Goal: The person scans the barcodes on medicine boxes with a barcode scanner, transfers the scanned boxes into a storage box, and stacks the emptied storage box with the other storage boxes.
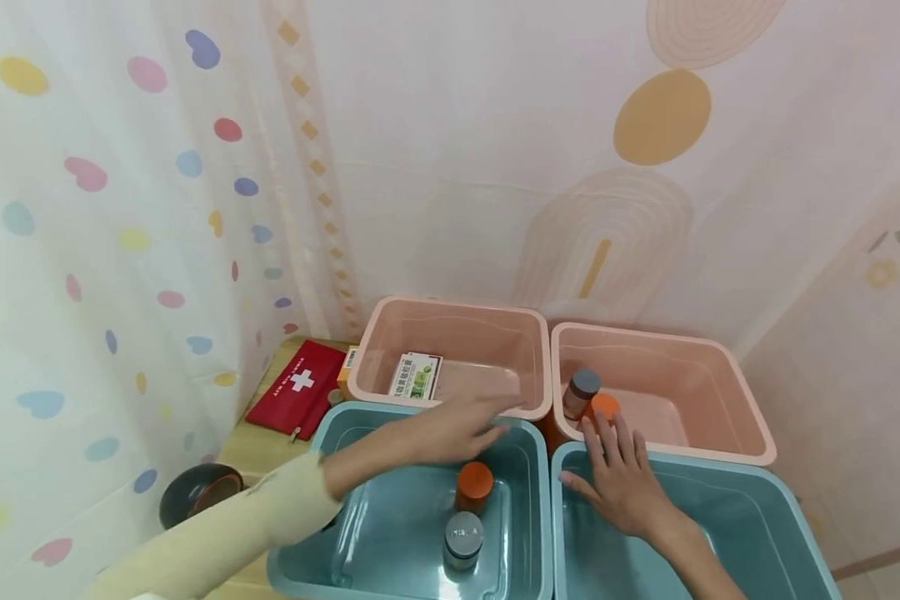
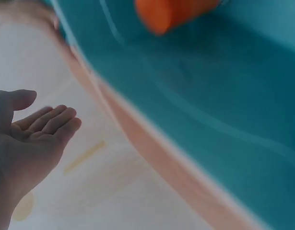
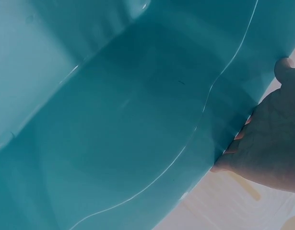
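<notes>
Toward six o'clock in the head view, a grey-lidded bottle (image 1: 462, 540) stands in the left blue tub (image 1: 397, 537), an orange-lidded bottle (image 1: 474, 487) just beyond it. At half past four, the right hand (image 1: 618, 482) is wide, straight-fingered, over the far rim of the right blue tub (image 1: 750, 521); whether its fingertips touch the other orange-lidded bottle (image 1: 606, 406) cannot be told. That one sits in the right pink tub (image 1: 693, 379) beside another grey-lidded bottle (image 1: 585, 383). At six o'clock, the left hand (image 1: 450, 427) is loosely open, empty, above the left blue tub's far rim. Beyond, toward seven, a white box (image 1: 417, 377) lies in the left pink tub (image 1: 487, 337); at eight, a red pouch (image 1: 297, 386) rests on the desk (image 1: 258, 448).
</notes>
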Available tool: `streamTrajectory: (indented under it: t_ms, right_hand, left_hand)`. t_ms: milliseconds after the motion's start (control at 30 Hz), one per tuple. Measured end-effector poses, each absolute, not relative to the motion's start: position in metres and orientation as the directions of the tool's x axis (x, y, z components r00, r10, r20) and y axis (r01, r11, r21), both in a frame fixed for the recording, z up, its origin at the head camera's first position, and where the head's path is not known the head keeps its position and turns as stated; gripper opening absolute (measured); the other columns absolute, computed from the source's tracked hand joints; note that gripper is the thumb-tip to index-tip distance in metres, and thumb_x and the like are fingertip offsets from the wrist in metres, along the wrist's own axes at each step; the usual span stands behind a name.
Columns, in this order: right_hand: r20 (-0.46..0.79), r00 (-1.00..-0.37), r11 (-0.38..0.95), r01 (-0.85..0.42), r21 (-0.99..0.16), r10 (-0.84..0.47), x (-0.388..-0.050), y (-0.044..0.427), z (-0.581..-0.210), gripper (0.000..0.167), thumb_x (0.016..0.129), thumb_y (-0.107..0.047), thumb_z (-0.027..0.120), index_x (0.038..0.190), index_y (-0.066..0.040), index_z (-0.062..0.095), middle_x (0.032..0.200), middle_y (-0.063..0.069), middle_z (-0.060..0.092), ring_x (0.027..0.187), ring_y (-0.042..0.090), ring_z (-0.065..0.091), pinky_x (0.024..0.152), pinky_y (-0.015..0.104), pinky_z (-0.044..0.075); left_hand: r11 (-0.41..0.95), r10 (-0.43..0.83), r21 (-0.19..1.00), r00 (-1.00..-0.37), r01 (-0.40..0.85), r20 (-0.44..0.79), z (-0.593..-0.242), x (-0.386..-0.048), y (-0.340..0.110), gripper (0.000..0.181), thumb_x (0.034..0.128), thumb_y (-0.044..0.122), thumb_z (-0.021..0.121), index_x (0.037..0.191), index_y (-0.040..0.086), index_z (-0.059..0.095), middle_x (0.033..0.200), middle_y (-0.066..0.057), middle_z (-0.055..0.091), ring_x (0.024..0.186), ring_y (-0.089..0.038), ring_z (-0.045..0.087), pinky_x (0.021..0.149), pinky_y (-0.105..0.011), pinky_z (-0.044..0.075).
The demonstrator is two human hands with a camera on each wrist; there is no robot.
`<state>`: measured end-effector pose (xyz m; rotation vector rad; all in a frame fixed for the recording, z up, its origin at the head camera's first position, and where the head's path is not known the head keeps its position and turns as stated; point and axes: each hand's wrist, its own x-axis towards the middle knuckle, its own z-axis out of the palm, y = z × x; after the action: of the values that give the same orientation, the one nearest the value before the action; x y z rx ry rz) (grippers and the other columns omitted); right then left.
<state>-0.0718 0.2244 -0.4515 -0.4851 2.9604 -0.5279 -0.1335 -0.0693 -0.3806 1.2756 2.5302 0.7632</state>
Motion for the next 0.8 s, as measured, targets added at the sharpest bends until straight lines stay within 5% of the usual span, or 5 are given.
streamTrajectory:
  t_ms: [67,200,300,433,800]
  right_hand:
    - [0.004,-0.945,0.886,-0.309,-0.345,-0.327,-0.071,0.227,-0.456,0.102,0.106,-0.069,0.055,0.164,0.012,0.032,0.172,0.04,0.024,0.16,0.065,0.012,0.125,0.083,0.011]
    - [0.017,-0.949,0.881,-0.3,-0.366,-0.316,-0.072,0.232,-0.457,0.103,0.106,-0.071,0.052,0.165,0.011,0.031,0.173,0.04,0.023,0.161,0.064,0.009,0.125,0.083,0.008]
    - [-0.007,-0.952,0.874,-0.278,-0.398,-0.306,-0.072,0.233,-0.452,0.103,0.106,-0.067,0.057,0.166,0.011,0.029,0.173,0.041,0.02,0.161,0.065,0.006,0.126,0.083,0.005]
    - [-0.045,-0.955,0.884,-0.254,-0.393,-0.294,-0.072,0.233,-0.444,0.099,0.106,-0.057,0.065,0.166,0.013,0.028,0.174,0.041,0.019,0.161,0.066,0.006,0.126,0.083,0.007]
    - [-0.024,-0.955,0.885,-0.265,-0.382,-0.296,-0.071,0.234,-0.449,0.102,0.105,-0.058,0.064,0.169,0.011,0.023,0.178,0.037,0.013,0.164,0.062,0.002,0.128,0.081,0.003]
  left_hand:
    - [0.502,0.784,0.595,-0.62,0.627,-0.008,-0.386,-0.113,-0.086,0.054,0.1133,0.016,0.061,0.164,0.003,0.047,0.117,-0.019,0.076,0.076,-0.012,0.066,0.084,-0.026,0.059]
    - [0.536,0.771,0.637,-0.628,0.554,-0.102,-0.404,-0.083,-0.101,0.064,0.1103,0.019,0.069,0.167,0.006,0.044,0.116,-0.015,0.079,0.078,-0.004,0.065,0.082,-0.019,0.058]
    - [0.554,0.778,0.605,-0.615,0.572,-0.131,-0.414,-0.072,-0.104,0.06,0.1077,0.019,0.073,0.162,0.009,0.05,0.139,-0.009,0.075,0.103,-0.003,0.069,0.098,-0.022,0.059]
    - [0.553,0.793,0.585,-0.59,0.594,-0.151,-0.426,-0.066,-0.103,0.059,0.1042,0.014,0.077,0.158,0.009,0.055,0.143,-0.007,0.074,0.119,-0.006,0.071,0.106,-0.026,0.059]
    - [0.575,0.785,0.623,-0.573,0.531,-0.236,-0.464,-0.06,-0.093,0.07,0.0936,0.007,0.088,0.156,0.004,0.056,0.149,-0.011,0.068,0.126,-0.008,0.067,0.101,-0.024,0.059]
